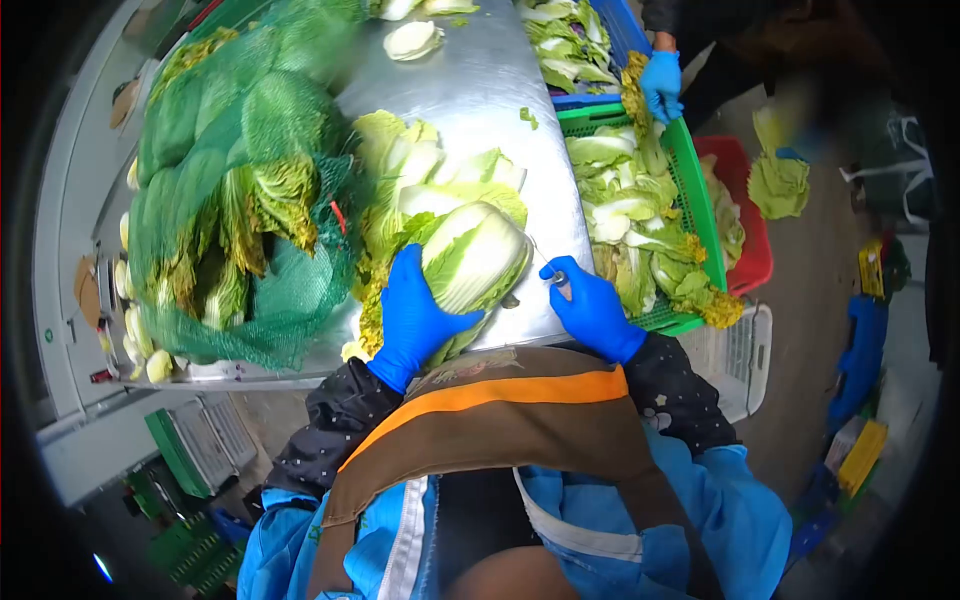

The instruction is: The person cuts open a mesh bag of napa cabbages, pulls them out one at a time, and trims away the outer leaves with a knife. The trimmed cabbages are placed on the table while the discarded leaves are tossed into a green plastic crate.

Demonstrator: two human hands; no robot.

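A napa cabbage (474,258) lies on the metal table in front of me, its pale base toward the upper right. My left hand (415,310), in a blue glove, grips its left side with the thumb across the near leaves. In my gloved right hand (592,312) is a small knife (561,280), its thin blade pointing up and left beside the cabbage's base. The fingers wrap round its handle. Loose outer leaves (400,160) lie just beyond the cabbage, and some yellowed bits show beside my left hand.
A green mesh sack (235,180) of cabbages fills the table's left. Along the right edge stand a green crate (712,235) and a blue crate (625,25) with leaves; a red bin (752,200) is beyond. A co-worker's gloved hand (661,85) holds wilted leaves over the crates.
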